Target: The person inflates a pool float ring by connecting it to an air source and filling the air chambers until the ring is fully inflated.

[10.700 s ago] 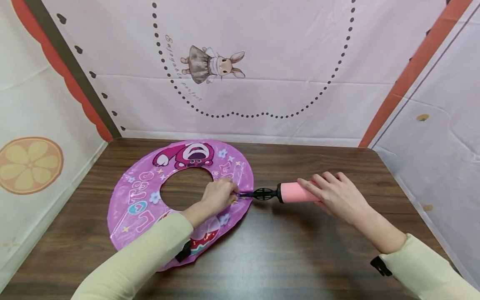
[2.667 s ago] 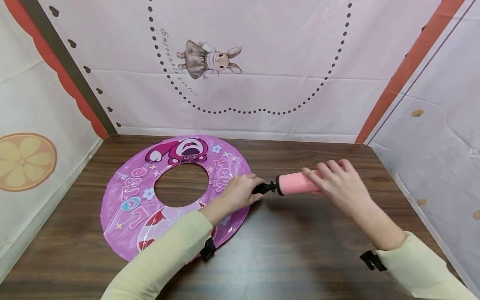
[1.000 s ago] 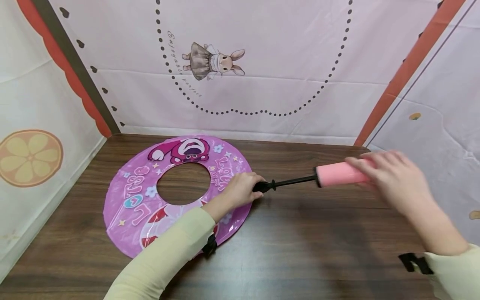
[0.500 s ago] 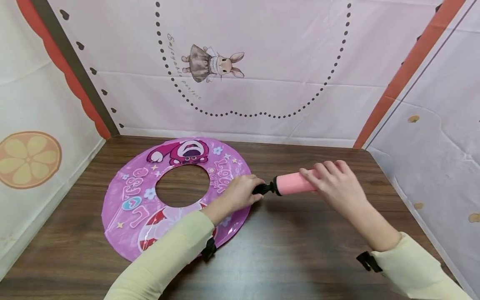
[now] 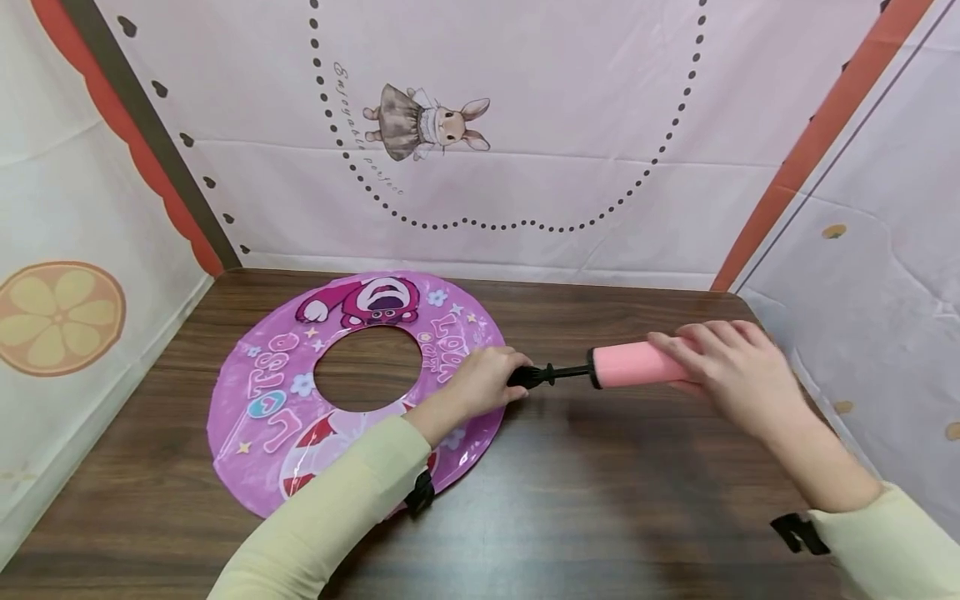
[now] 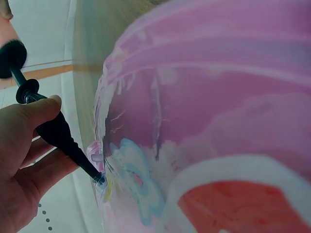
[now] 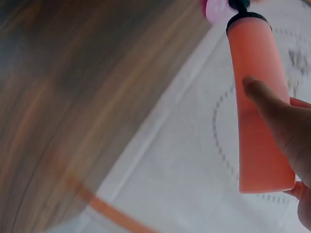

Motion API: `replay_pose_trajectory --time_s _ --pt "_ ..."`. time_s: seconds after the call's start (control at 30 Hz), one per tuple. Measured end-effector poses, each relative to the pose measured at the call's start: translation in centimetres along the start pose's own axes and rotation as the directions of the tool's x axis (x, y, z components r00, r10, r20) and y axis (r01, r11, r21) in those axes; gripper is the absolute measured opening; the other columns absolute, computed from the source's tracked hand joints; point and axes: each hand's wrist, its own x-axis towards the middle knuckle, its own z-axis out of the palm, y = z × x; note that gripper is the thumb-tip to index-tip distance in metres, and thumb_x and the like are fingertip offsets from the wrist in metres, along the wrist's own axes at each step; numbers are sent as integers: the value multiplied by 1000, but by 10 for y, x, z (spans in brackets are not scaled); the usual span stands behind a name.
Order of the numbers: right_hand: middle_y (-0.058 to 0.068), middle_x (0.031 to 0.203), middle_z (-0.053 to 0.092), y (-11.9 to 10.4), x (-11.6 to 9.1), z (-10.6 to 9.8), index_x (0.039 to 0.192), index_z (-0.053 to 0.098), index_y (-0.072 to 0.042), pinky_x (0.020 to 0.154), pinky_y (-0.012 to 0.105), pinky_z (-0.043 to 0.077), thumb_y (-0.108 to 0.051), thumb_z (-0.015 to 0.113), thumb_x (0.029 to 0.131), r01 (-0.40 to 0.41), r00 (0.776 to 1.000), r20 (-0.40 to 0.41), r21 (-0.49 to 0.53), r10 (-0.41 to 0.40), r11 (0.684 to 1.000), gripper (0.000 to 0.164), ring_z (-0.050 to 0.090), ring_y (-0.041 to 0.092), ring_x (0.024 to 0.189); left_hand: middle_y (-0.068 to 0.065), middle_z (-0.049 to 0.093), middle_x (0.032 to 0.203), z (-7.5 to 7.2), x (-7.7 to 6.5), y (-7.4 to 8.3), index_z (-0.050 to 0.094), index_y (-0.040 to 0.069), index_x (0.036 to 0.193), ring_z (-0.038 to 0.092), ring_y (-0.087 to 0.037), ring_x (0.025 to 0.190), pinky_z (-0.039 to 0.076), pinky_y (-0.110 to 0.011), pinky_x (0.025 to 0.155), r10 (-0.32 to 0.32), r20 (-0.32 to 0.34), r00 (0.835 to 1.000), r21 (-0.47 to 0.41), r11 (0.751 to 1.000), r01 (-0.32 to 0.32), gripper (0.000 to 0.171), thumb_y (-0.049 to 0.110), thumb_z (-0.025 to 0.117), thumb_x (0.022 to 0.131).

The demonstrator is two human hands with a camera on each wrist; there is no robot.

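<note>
Gripping the black nozzle (image 6: 57, 134) is the left hand (image 5: 486, 380); the right hand (image 5: 741, 379) holds pink barrel (image 5: 636, 364).

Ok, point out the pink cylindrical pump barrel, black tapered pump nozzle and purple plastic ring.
Pink cylindrical pump barrel (image 5: 636, 365), head view: its side.
Black tapered pump nozzle (image 6: 59, 134), left wrist view: bulge.
Purple plastic ring (image 5: 258, 375), head view: left part.

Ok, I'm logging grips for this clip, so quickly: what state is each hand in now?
Left hand: closed, holding the pump's black end.
Right hand: closed, holding the pump's pink barrel.
</note>
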Motion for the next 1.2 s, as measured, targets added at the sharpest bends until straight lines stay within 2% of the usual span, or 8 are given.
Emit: replay_pose_trajectory --time_s 0.13,0.33,0.4,0.57,0.73,0.9,1.03,1.2 --pt "13 93 61 23 -18 -23 117 59 -18 79 52 40 -51 18 97 -84 996 7 -12 84 996 57 54 38 84 -3 67 98 -1 -1 0 65 11 110 64 -18 87 51 -33 78 -13 5 1000 8 1000 13 36 26 73 78" --pt "14 91 59 34 -29 -34 120 57 -18 79 52 39 -32 43 82 -89 996 14 -43 90 995 43 53 39 83 -3 67 97 0 -4 0 65 11 110 64 -17 84 52 -32 76 -24 5 1000 61 998 24 39 30 73 77" --pt "15 92 59 30 -26 -29 119 58 -17 77 53 40 -31 44 81 -83 997 5 -37 83 996 43 53 39 84 -3 67 98 1 -5 0 65 11 110 65 -18 84 53 -32 75 -23 2 1000 73 997 23 39 31 73 77" --pt "15 90 61 -2 -2 -2 115 61 -15 68 50 40 -31 53 80 -5 1000 -7 -33 5 999 40 55 38 80 -3 67 98 3 -5 -1 65 11 110 65 -18 83 53 -33 75 11 -18 1000 80 997 -9 37 29 73 78" --pt "14 88 59 -34 27 21 113 62 -15 70 49 41 -21 77 65 30 999 -28 -83 -33 996 51 55 35 79 -4 66 97 2 -3 -2 65 10 110 65 -19 82 53 -33 74 26 -60 998 73 997 -22 37 26 73 78" --pt "13 88 58 -46 31 29 112 62 -16 71 48 42 -24 86 57 24 999 -46 -99 -28 995 60 55 33 79 -4 66 95 0 -3 -1 66 10 108 65 -18 83 53 -33 75 15 -58 998 57 998 -12 36 26 74 77" --pt "12 90 60 -40 20 27 115 61 -17 72 48 42 -30 79 64 -1 999 -43 -53 -2 999 55 55 33 83 -3 67 95 0 -2 3 67 11 107 64 -17 83 52 -32 75 -21 -28 999 30 999 22 35 27 74 77" --pt "13 93 62 -20 5 14 117 61 -18 75 50 42 -39 51 80 -37 998 -56 -3 37 999 43 57 36 85 -2 67 96 3 0 5 66 11 108 64 -16 84 52 -31 77 -42 -8 999 10 999 42 37 27 74 76"
